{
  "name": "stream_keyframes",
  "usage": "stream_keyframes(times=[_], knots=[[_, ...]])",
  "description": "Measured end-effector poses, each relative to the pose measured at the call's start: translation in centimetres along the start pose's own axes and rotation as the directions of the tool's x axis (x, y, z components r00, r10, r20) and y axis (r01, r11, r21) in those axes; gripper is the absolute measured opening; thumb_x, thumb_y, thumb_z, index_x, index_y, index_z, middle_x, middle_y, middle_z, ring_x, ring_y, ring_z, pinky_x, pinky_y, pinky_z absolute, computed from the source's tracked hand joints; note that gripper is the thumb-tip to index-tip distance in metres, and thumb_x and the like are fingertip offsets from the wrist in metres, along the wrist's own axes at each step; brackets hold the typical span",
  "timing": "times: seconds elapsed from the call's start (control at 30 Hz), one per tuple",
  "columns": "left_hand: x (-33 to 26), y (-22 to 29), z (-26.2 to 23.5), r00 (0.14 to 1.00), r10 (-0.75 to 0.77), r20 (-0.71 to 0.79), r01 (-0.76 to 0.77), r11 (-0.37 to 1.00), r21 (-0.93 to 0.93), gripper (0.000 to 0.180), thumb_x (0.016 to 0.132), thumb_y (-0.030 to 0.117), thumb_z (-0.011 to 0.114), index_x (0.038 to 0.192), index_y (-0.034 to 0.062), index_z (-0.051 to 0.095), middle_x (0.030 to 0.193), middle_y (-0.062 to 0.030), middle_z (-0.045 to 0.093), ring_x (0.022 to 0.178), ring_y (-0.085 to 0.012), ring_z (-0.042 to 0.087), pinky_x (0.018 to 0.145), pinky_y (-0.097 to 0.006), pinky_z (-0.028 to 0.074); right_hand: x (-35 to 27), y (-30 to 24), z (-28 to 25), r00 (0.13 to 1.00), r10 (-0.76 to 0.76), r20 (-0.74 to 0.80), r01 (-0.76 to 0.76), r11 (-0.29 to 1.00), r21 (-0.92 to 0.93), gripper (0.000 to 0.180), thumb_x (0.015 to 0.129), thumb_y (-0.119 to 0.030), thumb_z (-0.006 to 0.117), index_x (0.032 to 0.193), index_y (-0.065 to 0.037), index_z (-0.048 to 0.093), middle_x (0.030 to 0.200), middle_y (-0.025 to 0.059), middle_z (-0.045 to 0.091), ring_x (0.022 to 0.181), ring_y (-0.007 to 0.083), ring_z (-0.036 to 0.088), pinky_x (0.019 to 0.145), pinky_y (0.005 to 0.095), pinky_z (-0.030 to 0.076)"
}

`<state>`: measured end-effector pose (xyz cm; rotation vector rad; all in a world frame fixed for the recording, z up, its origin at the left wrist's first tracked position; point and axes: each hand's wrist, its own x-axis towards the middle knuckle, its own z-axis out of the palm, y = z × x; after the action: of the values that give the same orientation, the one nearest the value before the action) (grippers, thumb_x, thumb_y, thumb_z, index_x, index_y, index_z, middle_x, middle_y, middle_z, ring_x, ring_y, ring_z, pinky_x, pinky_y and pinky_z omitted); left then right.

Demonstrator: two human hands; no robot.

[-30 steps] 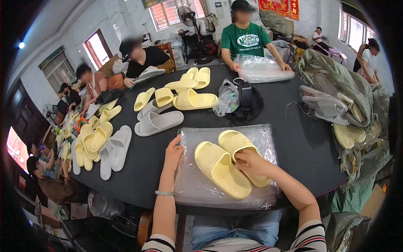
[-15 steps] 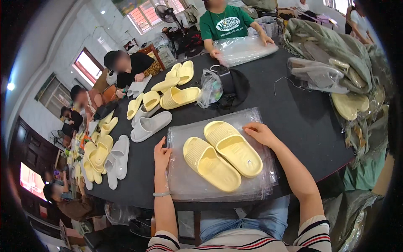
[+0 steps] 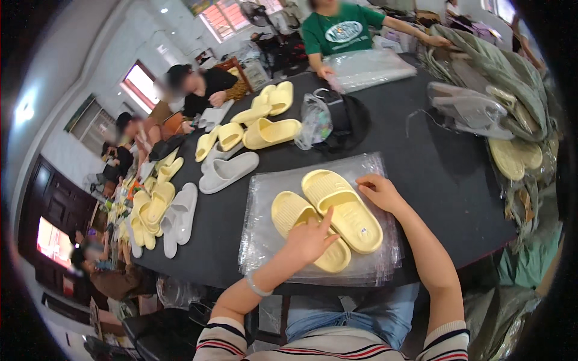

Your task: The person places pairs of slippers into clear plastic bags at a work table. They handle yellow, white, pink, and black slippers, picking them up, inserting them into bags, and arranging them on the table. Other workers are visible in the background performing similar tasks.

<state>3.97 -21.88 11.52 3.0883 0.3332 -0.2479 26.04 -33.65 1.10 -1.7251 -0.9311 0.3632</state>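
Note:
Two pale yellow slide slippers lie side by side, soles down, on a stack of clear plastic bags point(image 3: 259, 240) in front of me. My left hand point(image 3: 310, 239) is over the left slipper point(image 3: 289, 207), hiding part of its footbed. Its index finger stretches to the inner edge of the right slipper point(image 3: 361, 225), and its thumb stands apart. A small round sticker shows on the right slipper's heel. My right hand point(image 3: 379, 191) rests at the bags' upper right edge, beside the right slipper's toe end, loosely bent and holding nothing.
Grey slippers point(image 3: 229, 172) and yellow slippers point(image 3: 271, 133) lie at the left on the black table point(image 3: 421, 162). A black cap-like item point(image 3: 352, 123) sits beyond the bags. Across the table, a person in green point(image 3: 343, 33) has more clear bags point(image 3: 373, 69). A grey-green sack point(image 3: 500, 72) bulges at right.
My left hand has moved right, from the bags' left edge onto the slippers. My right hand stays near the right slipper. The person opposite has stretched one arm toward the sack.

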Motion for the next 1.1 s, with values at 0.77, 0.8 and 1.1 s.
stream_keyframes(times=[0.77,0.8,1.1], knots=[[-12.1,-42.4,-9.0,0.706,-0.459,-0.539,0.639,0.741,0.206,0.022,0.088,0.016,0.049,0.095,0.0042,0.067,0.093,-0.0184,0.066,0.087,-0.0358,0.064,0.074,-0.046,0.05,0.3,-0.5,0.7,0.998,-0.044,0.052,0.042,0.998,0.049,0.02,0.086,-0.008,0.064,0.105,0.0,0.066,0.104,0.0135,0.064,0.092,0.022,0.065,0.081,0.0307,0.052],[-12.0,-43.6,-10.0,0.657,-0.504,-0.56,0.677,0.722,0.144,0.023,0.087,0.016,0.052,0.101,0.004,0.066,0.098,-0.0195,0.065,0.091,-0.0361,0.064,0.078,-0.044,0.05,0.2,-0.6,0.4,0.998,-0.052,0.046,0.052,0.999,0.009,0.02,0.086,-0.008,0.064,0.105,0.0,0.066,0.103,0.0134,0.064,0.091,0.0222,0.065,0.081,0.0305,0.052],[-5.2,-27.0,-1.8,0.857,-0.197,-0.477,0.074,0.961,-0.266,0.043,0.089,0.021,0.061,0.125,-0.0003,0.054,0.129,-0.0217,0.055,0.121,-0.0358,0.051,0.103,-0.041,0.039,-1.5,-2.9,0.3,0.992,-0.11,0.056,0.12,0.96,-0.254,0.028,0.084,-0.011,0.065,0.111,-0.004,0.064,0.113,0.0143,0.06,0.102,0.0291,0.06,0.087,0.0359,0.049]])
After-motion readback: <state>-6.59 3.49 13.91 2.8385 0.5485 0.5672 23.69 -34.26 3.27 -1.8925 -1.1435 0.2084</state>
